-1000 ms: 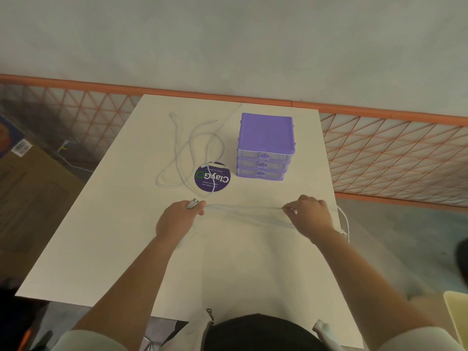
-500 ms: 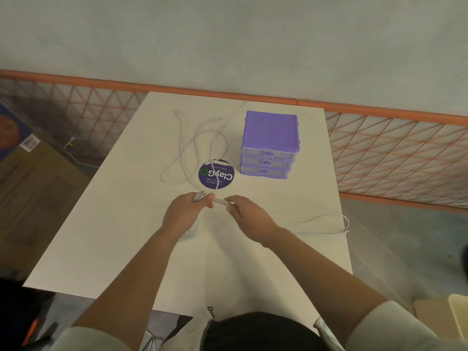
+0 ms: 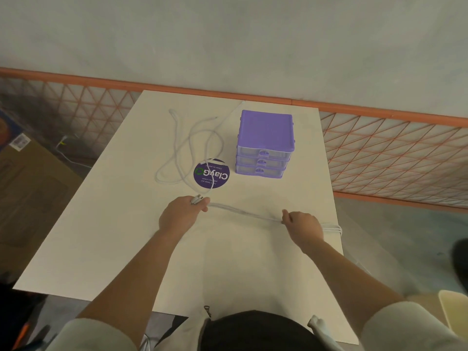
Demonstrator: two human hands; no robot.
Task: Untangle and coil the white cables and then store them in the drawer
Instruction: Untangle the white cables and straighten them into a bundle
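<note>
Head view: cable (image 3: 243, 213) between both hands (image 3: 181, 215).

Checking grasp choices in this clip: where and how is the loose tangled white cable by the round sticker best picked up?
Judging by its pose, pinch the loose cable from above at its near loop, left of the round sticker. That loop lies flat on the table, away from the drawer unit.

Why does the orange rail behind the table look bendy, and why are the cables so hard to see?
Head view: the wide-angle lens bows the orange rail; the white cables barely contrast with the pale table in dim, flat light; the stretch between left hand and right hand looks smeared.
</note>
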